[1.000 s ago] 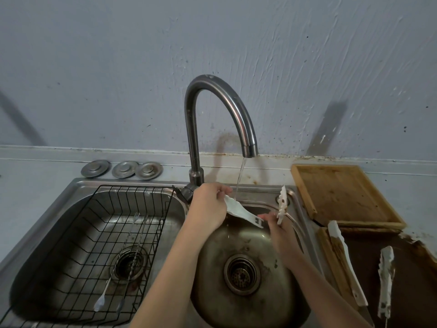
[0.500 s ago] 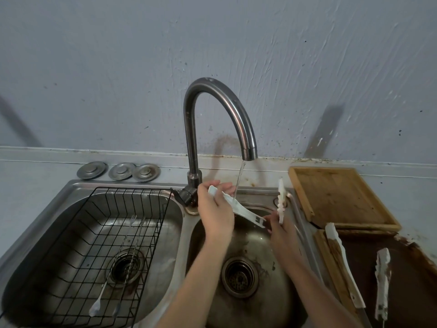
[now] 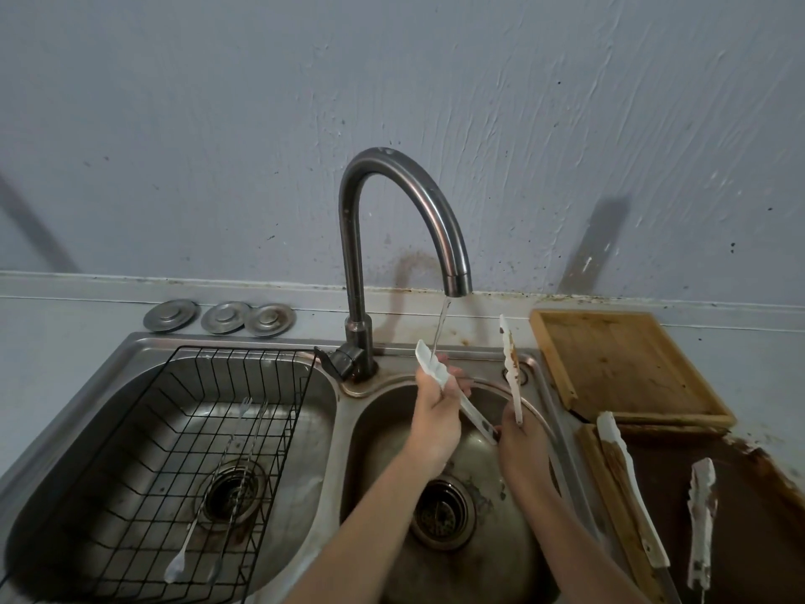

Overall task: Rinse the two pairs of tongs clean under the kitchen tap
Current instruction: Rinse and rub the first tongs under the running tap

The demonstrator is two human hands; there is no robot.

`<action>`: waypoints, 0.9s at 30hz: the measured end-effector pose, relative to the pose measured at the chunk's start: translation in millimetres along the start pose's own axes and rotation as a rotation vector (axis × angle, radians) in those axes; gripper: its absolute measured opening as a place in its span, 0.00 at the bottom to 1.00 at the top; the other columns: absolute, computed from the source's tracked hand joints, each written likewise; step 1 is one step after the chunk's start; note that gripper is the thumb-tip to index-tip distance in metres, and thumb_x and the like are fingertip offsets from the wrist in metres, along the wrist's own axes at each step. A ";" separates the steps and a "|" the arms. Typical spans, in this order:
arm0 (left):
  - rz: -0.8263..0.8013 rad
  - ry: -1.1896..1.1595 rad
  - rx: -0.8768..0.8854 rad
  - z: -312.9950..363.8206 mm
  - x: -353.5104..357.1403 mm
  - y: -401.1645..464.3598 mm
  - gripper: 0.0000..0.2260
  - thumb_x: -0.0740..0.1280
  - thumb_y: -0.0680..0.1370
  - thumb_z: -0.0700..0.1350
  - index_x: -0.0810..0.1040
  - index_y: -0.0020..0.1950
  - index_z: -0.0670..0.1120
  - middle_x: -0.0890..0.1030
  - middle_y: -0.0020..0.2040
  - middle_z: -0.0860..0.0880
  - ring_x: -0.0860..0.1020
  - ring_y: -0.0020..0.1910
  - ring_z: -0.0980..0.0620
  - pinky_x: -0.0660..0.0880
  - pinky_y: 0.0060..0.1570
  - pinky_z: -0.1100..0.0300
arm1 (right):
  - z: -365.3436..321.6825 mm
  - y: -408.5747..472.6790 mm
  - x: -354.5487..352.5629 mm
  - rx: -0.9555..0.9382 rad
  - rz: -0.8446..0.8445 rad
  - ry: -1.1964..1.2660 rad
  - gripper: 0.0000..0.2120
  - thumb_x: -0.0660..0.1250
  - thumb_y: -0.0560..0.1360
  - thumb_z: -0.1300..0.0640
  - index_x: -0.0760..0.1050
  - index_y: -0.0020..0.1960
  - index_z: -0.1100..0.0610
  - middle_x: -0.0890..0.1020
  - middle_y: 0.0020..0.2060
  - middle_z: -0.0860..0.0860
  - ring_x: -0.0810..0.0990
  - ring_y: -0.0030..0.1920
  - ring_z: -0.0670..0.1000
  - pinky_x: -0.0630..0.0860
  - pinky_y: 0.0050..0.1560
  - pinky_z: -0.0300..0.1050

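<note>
A person stands at a steel double sink (image 3: 540,385), arms reaching forward over the right-hand basin, where a curved tap (image 3: 405,198) runs a thin stream of water (image 3: 441,326). The task looks to be in its early half: one pair of white tongs (image 3: 453,392) is under the tap, spread open in a V. Its left arm lies slanted with the stream landing on its scalloped tip, while its right arm stands nearly upright and shows brown stains near the top, so it seems not yet clean. The second pair of tongs (image 3: 631,486) lies apart on the worktop to the right, across a dark tray (image 3: 749,516), with brown residue on both arms; by the look of it, it has not been rinsed. The left hand (image 3: 435,411) is raised with its fingers curled around the slanted arm, just below the tip. The right hand (image 3: 520,442) sits lower and nearer, gripping the joined end of the tongs; how its fingers lie is hard to tell. A wooden board (image 3: 618,364) rests behind the tray, and a wire basket (image 3: 209,429) fills the left basin.
</note>
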State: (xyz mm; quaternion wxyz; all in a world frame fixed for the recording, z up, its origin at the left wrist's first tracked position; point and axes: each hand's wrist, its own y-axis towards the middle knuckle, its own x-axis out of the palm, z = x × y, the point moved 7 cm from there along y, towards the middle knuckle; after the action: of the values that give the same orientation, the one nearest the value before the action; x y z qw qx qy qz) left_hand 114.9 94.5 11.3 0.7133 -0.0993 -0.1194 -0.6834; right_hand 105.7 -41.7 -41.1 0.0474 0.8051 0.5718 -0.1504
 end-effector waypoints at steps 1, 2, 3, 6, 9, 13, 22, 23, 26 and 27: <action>-0.065 0.009 -0.040 -2.5 -1.1 0.3 0.11 0.52 0.81 0.32 0.59 0.62 0.41 0.68 0.46 0.48 0.72 0.45 0.54 0.73 0.53 0.62 | 3.7 0.9 -0.8 0.030 -0.007 0.000 0.17 0.54 0.80 0.54 0.67 0.34 0.58 0.72 0.30 0.56 0.71 0.31 0.53 0.65 0.29 0.44; -0.118 0.029 -0.074 -4.1 -4.1 0.2 0.10 0.52 0.80 0.32 0.58 0.60 0.41 0.68 0.47 0.48 0.73 0.47 0.53 0.73 0.54 0.61 | 6.9 1.8 -1.8 0.056 -0.012 -0.008 0.17 0.54 0.80 0.54 0.68 0.34 0.57 0.73 0.30 0.56 0.72 0.32 0.54 0.65 0.30 0.44; -0.162 0.067 -0.099 -5.5 -7.5 -0.6 0.09 0.52 0.80 0.32 0.58 0.59 0.41 0.68 0.47 0.48 0.74 0.49 0.52 0.73 0.57 0.59 | 9.7 2.4 -2.0 0.082 -0.018 -0.022 0.17 0.54 0.80 0.53 0.69 0.35 0.58 0.73 0.31 0.56 0.72 0.33 0.54 0.66 0.31 0.44; -0.268 0.309 -0.144 -11.0 -15.4 -3.7 0.06 0.56 0.80 0.34 0.62 0.56 0.41 0.73 0.47 0.47 0.75 0.56 0.48 0.70 0.64 0.56 | 13.4 1.0 6.4 0.144 -0.061 -0.046 0.17 0.54 0.80 0.52 0.71 0.37 0.58 0.74 0.31 0.55 0.72 0.32 0.52 0.66 0.31 0.44; -0.275 0.396 -0.205 -20.8 -16.4 -6.3 0.03 0.58 0.80 0.36 0.68 0.53 0.40 0.78 0.42 0.49 0.78 0.55 0.48 0.74 0.59 0.59 | 13.2 -2.9 17.4 0.173 -0.098 -0.038 0.18 0.53 0.80 0.51 0.74 0.41 0.61 0.75 0.32 0.55 0.72 0.31 0.51 0.67 0.30 0.43; -0.167 0.070 -0.181 -13.6 -24.6 0.0 0.05 0.60 0.78 0.33 0.71 0.50 0.42 0.79 0.44 0.45 0.83 0.45 0.53 0.79 0.49 0.62 | 16.5 0.3 18.2 0.246 -0.155 -0.006 0.23 0.52 0.80 0.48 0.77 0.48 0.66 0.78 0.34 0.60 0.74 0.31 0.54 0.68 0.30 0.43; 0.027 -0.161 0.082 20.8 -39.9 3.0 0.18 0.66 0.75 0.34 0.73 0.63 0.47 0.83 0.46 0.46 0.83 0.48 0.48 0.79 0.52 0.54 | 20.7 -0.6 12.9 0.258 -0.241 -0.037 0.19 0.52 0.80 0.47 0.73 0.45 0.61 0.76 0.32 0.57 0.71 0.28 0.50 0.67 0.28 0.43; 0.028 -0.153 0.099 22.7 -38.4 2.3 0.18 0.66 0.75 0.33 0.73 0.63 0.46 0.82 0.45 0.45 0.82 0.47 0.49 0.79 0.51 0.56 | 21.2 -1.0 10.9 0.248 -0.236 -0.045 0.19 0.53 0.80 0.48 0.73 0.45 0.62 0.77 0.32 0.58 0.72 0.28 0.51 0.68 0.28 0.43; -0.014 -0.126 0.124 24.9 -31.9 -2.1 0.16 0.66 0.73 0.30 0.77 0.59 0.43 0.82 0.43 0.48 0.83 0.48 0.51 0.80 0.46 0.63 | 24.5 -0.9 1.3 0.239 -0.193 -0.054 0.20 0.53 0.80 0.50 0.74 0.46 0.65 0.78 0.34 0.58 0.72 0.29 0.51 0.69 0.29 0.44; -0.035 -0.097 0.135 25.5 -29.8 -4.2 0.16 0.67 0.73 0.30 0.79 0.57 0.44 0.83 0.43 0.49 0.82 0.49 0.51 0.80 0.47 0.62 | 25.7 -0.8 -2.1 0.241 -0.178 -0.037 0.19 0.53 0.80 0.50 0.73 0.45 0.64 0.78 0.34 0.58 0.73 0.30 0.52 0.70 0.30 0.46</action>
State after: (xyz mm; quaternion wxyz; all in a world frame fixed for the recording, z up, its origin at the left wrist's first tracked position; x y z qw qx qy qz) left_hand 108.7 130.4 26.4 0.6996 -0.0818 -0.2012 -0.6807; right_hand 99.5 -49.7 -64.8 -0.0527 0.7483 0.6176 -0.2363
